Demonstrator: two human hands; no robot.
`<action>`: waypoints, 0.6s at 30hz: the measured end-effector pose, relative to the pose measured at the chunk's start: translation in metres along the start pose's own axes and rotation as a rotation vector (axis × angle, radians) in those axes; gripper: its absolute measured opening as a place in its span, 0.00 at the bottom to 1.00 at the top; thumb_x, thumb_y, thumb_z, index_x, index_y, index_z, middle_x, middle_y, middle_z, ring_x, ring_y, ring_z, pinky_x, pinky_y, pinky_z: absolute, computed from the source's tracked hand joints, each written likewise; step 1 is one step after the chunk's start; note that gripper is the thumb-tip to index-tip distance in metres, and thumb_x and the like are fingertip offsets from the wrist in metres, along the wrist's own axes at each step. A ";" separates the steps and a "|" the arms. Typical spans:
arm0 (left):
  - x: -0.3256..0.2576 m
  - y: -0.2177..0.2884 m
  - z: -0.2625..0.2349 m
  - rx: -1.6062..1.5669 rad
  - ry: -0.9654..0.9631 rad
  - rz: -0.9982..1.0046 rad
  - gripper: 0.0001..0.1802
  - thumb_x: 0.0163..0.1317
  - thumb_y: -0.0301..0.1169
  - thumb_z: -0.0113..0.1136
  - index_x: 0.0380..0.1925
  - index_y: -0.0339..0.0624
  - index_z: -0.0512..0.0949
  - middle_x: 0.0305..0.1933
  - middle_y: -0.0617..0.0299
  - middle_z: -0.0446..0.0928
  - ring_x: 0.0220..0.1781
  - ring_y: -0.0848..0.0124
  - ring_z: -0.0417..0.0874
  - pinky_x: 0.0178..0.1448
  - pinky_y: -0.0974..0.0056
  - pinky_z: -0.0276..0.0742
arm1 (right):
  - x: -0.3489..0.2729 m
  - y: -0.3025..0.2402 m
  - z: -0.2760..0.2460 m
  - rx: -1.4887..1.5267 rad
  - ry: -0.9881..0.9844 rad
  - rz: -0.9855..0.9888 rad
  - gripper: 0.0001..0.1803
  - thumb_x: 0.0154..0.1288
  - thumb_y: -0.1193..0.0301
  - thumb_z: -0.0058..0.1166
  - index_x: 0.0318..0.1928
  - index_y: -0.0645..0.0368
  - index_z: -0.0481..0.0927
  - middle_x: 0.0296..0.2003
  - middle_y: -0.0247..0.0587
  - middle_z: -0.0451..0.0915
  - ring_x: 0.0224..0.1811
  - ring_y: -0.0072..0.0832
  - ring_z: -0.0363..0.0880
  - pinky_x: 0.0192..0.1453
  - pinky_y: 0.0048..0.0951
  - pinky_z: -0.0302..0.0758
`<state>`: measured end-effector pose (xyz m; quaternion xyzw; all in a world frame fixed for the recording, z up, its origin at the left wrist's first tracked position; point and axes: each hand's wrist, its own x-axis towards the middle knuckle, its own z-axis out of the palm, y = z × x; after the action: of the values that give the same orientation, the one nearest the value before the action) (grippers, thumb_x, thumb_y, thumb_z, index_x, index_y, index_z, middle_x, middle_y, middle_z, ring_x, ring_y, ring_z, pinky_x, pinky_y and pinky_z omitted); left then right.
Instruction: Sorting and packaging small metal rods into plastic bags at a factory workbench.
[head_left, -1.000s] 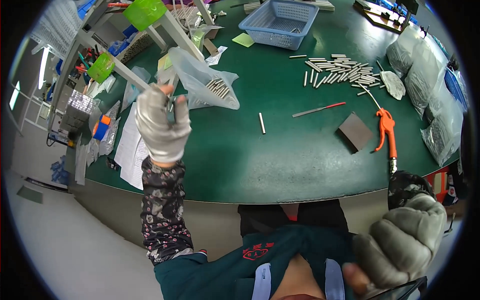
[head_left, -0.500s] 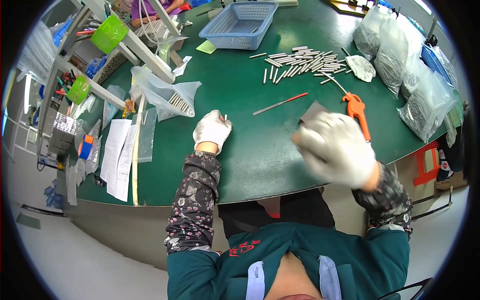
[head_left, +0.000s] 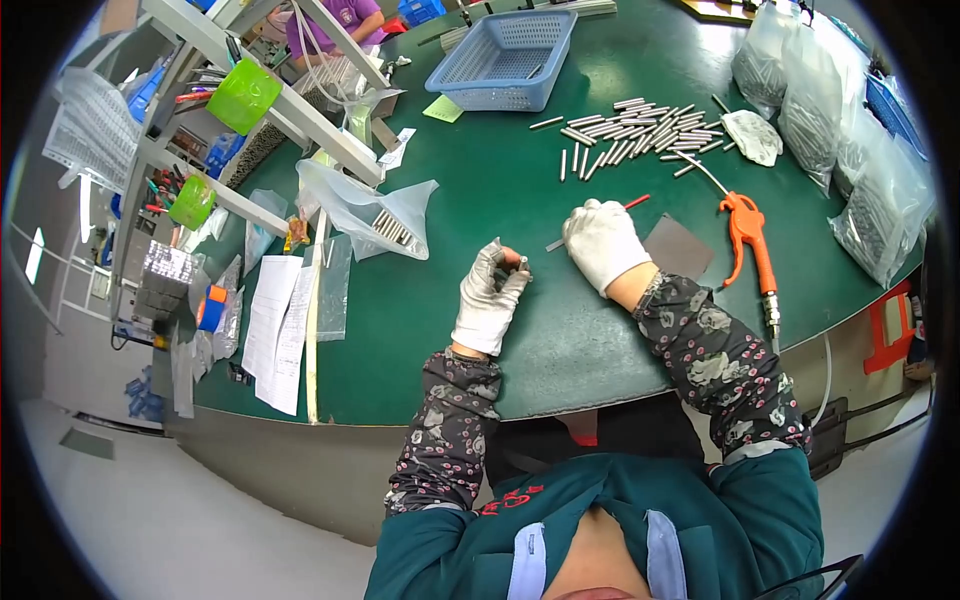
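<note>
My left hand (head_left: pixel 487 303), in a white glove with bare fingertips, pinches a short metal pin (head_left: pixel 523 263) between thumb and fingers just above the green table. My right hand (head_left: pixel 602 243), also gloved in white, is over a slim file (head_left: pixel 637 201) with a red handle. Its fingers are curled down around the file's middle, hiding that part; the grey blade tip pokes out on the left. Beside this hand lies a dark grey square sheet (head_left: pixel 679 248). An orange air blow gun (head_left: pixel 745 225) rests farther right.
Beyond my hands lies a pile of metal pins (head_left: pixel 640 130), with a blue basket (head_left: pixel 500 95) behind. Bags of pins (head_left: pixel 885 230) line the right edge. On the left are an open bag (head_left: pixel 345 200), papers (head_left: pixel 270 330) and a rack (head_left: pixel 270 100). A person (head_left: pixel 335 25) sits at the far left.
My right hand, blurred before, has moved left and away from me onto the file. My left hand has turned, so the pin now shows at its fingertips. The whole view has shifted slightly.
</note>
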<state>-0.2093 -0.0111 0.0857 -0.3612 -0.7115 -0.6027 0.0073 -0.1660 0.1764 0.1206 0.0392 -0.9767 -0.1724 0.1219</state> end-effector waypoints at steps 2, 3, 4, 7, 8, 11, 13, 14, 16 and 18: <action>0.000 -0.002 0.001 -0.027 -0.026 -0.063 0.21 0.58 0.16 0.58 0.51 0.42 0.71 0.40 0.63 0.76 0.36 0.77 0.77 0.42 0.72 0.76 | 0.002 0.004 0.002 0.036 0.056 -0.024 0.06 0.56 0.70 0.49 0.33 0.53 0.78 0.29 0.33 0.78 0.37 0.28 0.76 0.34 0.32 0.69; -0.002 -0.007 0.000 -0.027 -0.026 -0.062 0.21 0.58 0.16 0.58 0.51 0.42 0.71 0.40 0.63 0.76 0.36 0.77 0.77 0.42 0.72 0.76 | 0.003 0.004 0.000 0.035 0.057 -0.024 0.06 0.56 0.70 0.49 0.33 0.53 0.78 0.29 0.33 0.78 0.37 0.28 0.76 0.34 0.32 0.69; -0.003 -0.013 0.000 -0.083 0.006 -0.006 0.22 0.58 0.15 0.58 0.53 0.43 0.71 0.40 0.63 0.76 0.36 0.77 0.77 0.42 0.72 0.76 | 0.004 0.004 -0.003 0.057 0.064 -0.014 0.06 0.56 0.70 0.49 0.33 0.53 0.78 0.30 0.33 0.78 0.38 0.29 0.77 0.36 0.33 0.69; -0.005 -0.019 -0.001 -0.162 0.030 0.035 0.23 0.58 0.15 0.57 0.54 0.45 0.71 0.41 0.63 0.77 0.37 0.77 0.77 0.43 0.72 0.76 | 0.003 0.012 -0.014 0.267 0.233 0.041 0.06 0.56 0.71 0.50 0.34 0.54 0.77 0.30 0.36 0.79 0.38 0.31 0.78 0.37 0.34 0.70; -0.005 -0.019 -0.001 -0.181 0.023 0.017 0.24 0.58 0.14 0.57 0.54 0.46 0.71 0.42 0.62 0.77 0.37 0.77 0.77 0.44 0.71 0.76 | 0.001 0.016 -0.017 0.460 0.396 0.084 0.06 0.56 0.72 0.51 0.36 0.54 0.76 0.29 0.38 0.79 0.36 0.33 0.78 0.36 0.35 0.70; -0.004 -0.016 0.000 -0.154 0.015 -0.003 0.24 0.58 0.14 0.56 0.54 0.46 0.71 0.42 0.62 0.77 0.38 0.77 0.77 0.44 0.71 0.76 | -0.010 0.012 -0.030 0.831 0.609 0.165 0.07 0.56 0.73 0.53 0.37 0.54 0.73 0.28 0.42 0.79 0.32 0.39 0.78 0.36 0.38 0.71; -0.003 -0.017 0.001 -0.146 0.005 0.018 0.25 0.59 0.14 0.55 0.56 0.47 0.70 0.42 0.63 0.77 0.37 0.77 0.77 0.44 0.72 0.77 | -0.018 0.003 -0.024 0.910 0.631 0.219 0.08 0.58 0.74 0.54 0.38 0.57 0.72 0.28 0.46 0.78 0.30 0.43 0.78 0.36 0.39 0.73; -0.002 -0.018 0.001 -0.135 -0.003 0.036 0.26 0.59 0.14 0.54 0.57 0.49 0.69 0.42 0.63 0.76 0.37 0.77 0.77 0.43 0.72 0.77 | -0.021 -0.002 -0.014 1.163 0.574 0.288 0.07 0.60 0.74 0.53 0.39 0.58 0.72 0.28 0.46 0.79 0.31 0.43 0.79 0.37 0.38 0.74; -0.002 -0.016 0.000 -0.127 -0.006 0.022 0.26 0.59 0.14 0.54 0.57 0.49 0.69 0.42 0.64 0.76 0.37 0.77 0.77 0.43 0.72 0.76 | -0.022 -0.004 -0.009 1.422 0.468 0.381 0.09 0.63 0.74 0.51 0.43 0.60 0.71 0.29 0.47 0.79 0.34 0.42 0.81 0.38 0.35 0.77; -0.003 -0.012 -0.001 -0.117 -0.007 0.007 0.26 0.60 0.15 0.54 0.57 0.49 0.69 0.42 0.64 0.76 0.37 0.77 0.76 0.43 0.72 0.76 | -0.020 -0.005 -0.004 1.472 0.478 0.374 0.09 0.63 0.74 0.51 0.43 0.60 0.71 0.30 0.46 0.79 0.33 0.40 0.81 0.38 0.35 0.77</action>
<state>-0.2138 -0.0134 0.0747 -0.3656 -0.6737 -0.6421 -0.0143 -0.1450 0.1732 0.1182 -0.0189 -0.7774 0.5536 0.2979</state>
